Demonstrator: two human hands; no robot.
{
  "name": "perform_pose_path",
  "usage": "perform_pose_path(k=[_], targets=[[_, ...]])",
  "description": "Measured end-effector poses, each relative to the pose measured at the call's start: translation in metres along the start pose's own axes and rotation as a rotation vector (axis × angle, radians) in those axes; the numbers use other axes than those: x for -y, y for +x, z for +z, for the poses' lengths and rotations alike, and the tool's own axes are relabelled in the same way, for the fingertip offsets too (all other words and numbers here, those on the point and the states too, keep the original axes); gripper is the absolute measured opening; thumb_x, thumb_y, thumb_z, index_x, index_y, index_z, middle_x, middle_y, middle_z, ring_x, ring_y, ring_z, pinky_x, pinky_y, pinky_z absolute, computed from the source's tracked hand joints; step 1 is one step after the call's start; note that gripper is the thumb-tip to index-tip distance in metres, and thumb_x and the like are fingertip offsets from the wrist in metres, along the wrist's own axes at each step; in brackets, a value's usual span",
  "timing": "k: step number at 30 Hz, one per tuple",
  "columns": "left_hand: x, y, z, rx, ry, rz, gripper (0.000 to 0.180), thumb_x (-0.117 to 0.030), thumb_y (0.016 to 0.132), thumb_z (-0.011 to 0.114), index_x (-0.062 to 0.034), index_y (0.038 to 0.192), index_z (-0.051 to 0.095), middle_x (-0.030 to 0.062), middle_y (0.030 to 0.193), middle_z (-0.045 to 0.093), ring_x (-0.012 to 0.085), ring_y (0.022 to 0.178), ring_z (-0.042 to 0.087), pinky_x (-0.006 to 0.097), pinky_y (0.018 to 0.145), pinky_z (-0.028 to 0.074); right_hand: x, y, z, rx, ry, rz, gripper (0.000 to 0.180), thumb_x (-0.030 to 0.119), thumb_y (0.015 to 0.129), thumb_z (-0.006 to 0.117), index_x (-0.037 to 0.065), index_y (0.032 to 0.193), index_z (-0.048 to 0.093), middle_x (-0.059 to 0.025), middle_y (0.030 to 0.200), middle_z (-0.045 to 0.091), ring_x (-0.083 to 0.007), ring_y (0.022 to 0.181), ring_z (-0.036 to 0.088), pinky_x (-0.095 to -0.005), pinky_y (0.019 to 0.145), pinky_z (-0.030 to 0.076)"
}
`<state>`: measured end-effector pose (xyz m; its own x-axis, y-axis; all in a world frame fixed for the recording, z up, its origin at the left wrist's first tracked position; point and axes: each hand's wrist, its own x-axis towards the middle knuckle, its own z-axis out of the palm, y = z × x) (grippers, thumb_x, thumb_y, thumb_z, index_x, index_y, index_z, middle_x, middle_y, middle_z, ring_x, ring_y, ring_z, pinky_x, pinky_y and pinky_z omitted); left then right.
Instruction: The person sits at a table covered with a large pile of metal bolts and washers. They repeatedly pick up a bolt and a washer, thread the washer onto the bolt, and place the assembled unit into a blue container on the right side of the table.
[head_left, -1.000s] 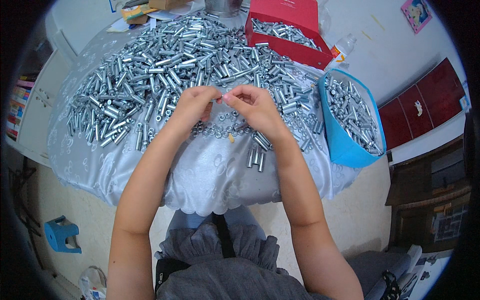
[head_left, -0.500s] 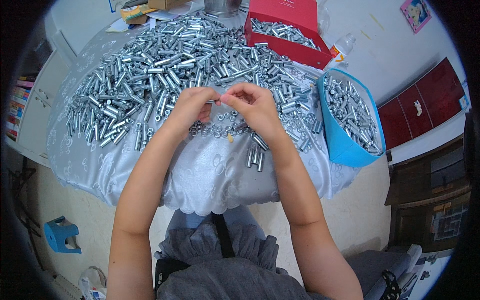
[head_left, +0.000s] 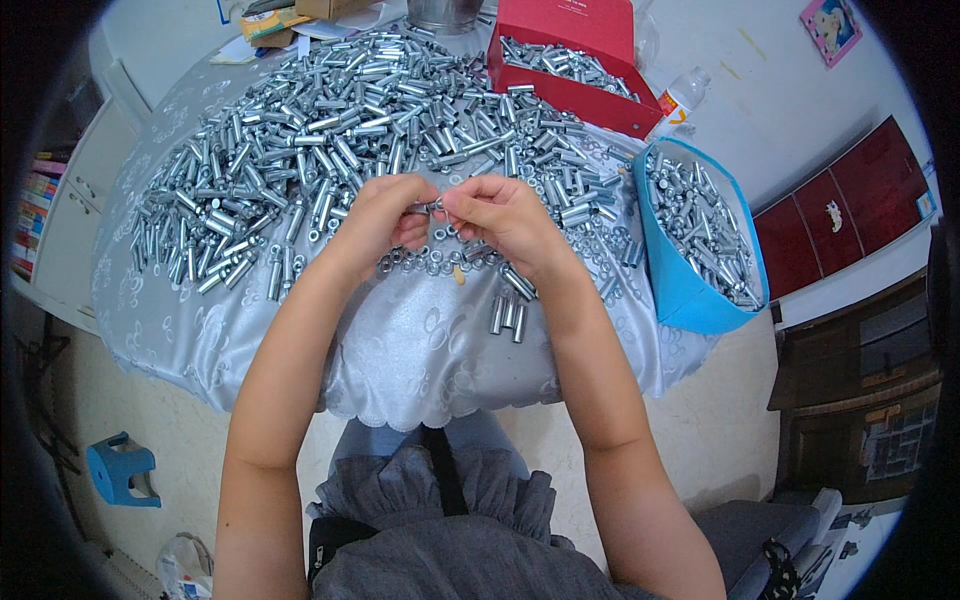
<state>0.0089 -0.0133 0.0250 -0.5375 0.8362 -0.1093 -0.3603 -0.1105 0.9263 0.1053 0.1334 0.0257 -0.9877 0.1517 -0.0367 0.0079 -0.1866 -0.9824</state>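
Note:
Above the near part of the table, my left hand (head_left: 380,218) is closed on a small metal bolt (head_left: 421,208), its end pointing right. My right hand (head_left: 508,222) meets it there, thumb and forefinger pinching a small metal nut (head_left: 438,205) at the bolt's end. Fingers hide most of both pieces. Below the hands lie several loose nuts (head_left: 432,262) and a small tan piece (head_left: 459,275). Short metal sleeves (head_left: 508,315) lie together by my right wrist. A large heap of silvery bolts with sleeves (head_left: 330,135) spreads beyond my hands.
A blue fabric bin (head_left: 700,305) full of metal pieces stands at the table's right edge. Behind it are a white bottle (head_left: 682,100) and an open red box (head_left: 570,97) with more pieces. A metal bucket (head_left: 445,14) stands at the back. A blue stool (head_left: 122,470) is on the floor.
My right hand has turned slightly and its fingers have curled inward at the bolt's end. The nut between the hands shows more now. Both hands stay in about the same place.

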Motion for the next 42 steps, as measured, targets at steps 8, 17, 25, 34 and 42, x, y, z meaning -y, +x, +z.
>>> perform_pose_path(k=[8, 17, 25, 34, 42], targets=[[0.001, -0.001, 0.0, 0.046, -0.048, 0.023, 0.019, -0.019, 0.08, 0.051, -0.0024, 0.071, 0.051, -0.0017, 0.054, 0.038, 0.0068, 0.043, 0.032, 0.024, 0.045, 0.032, 0.001, -0.001, -0.001, 0.077, 0.186, 0.086, 0.014, 0.012, 0.084, 0.06, 0.002, 0.092, 0.059, -0.007, 0.084, 0.062, -0.0094, 0.069, 0.058, -0.0199, 0.062, 0.047], [0.0, 0.001, 0.0, -0.05, -0.14, -0.001, 0.021, -0.02, 0.082, 0.049, -0.0012, 0.072, 0.054, -0.0033, 0.052, 0.034, 0.0076, 0.044, 0.032, 0.024, 0.046, 0.031, -0.005, 0.002, 0.016, -0.123, -0.104, -0.36, 0.015, 0.008, 0.079, 0.064, -0.002, 0.09, 0.063, -0.0052, 0.081, 0.062, -0.0085, 0.069, 0.056, -0.0202, 0.064, 0.045], [-0.001, 0.001, 0.0, -0.024, -0.206, -0.007, 0.019, -0.021, 0.082, 0.052, -0.0041, 0.075, 0.053, -0.0024, 0.055, 0.037, 0.0077, 0.047, 0.035, 0.024, 0.046, 0.032, -0.01, 0.002, 0.014, -0.19, -0.441, -0.542, 0.017, 0.005, 0.073, 0.068, 0.003, 0.089, 0.064, -0.0026, 0.081, 0.062, -0.0071, 0.068, 0.056, -0.0193, 0.061, 0.044], [-0.001, -0.002, 0.008, 0.031, 0.093, -0.003, 0.022, -0.027, 0.084, 0.059, -0.0068, 0.076, 0.056, -0.0049, 0.058, 0.042, 0.0044, 0.047, 0.034, 0.021, 0.045, 0.03, -0.007, 0.005, 0.006, -0.012, -0.063, -0.321, 0.017, -0.001, 0.073, 0.067, 0.001, 0.086, 0.056, -0.0031, 0.08, 0.06, -0.0075, 0.073, 0.057, -0.0207, 0.065, 0.046], [-0.006, -0.001, 0.008, -0.02, -0.061, -0.03, 0.02, -0.022, 0.084, 0.057, -0.0048, 0.075, 0.054, -0.0061, 0.053, 0.037, 0.0038, 0.044, 0.031, 0.021, 0.044, 0.028, 0.015, -0.002, 0.002, -0.146, 0.006, -0.358, 0.023, 0.006, 0.075, 0.067, 0.0, 0.095, 0.057, -0.0019, 0.083, 0.06, -0.0073, 0.073, 0.056, -0.0201, 0.067, 0.046]])
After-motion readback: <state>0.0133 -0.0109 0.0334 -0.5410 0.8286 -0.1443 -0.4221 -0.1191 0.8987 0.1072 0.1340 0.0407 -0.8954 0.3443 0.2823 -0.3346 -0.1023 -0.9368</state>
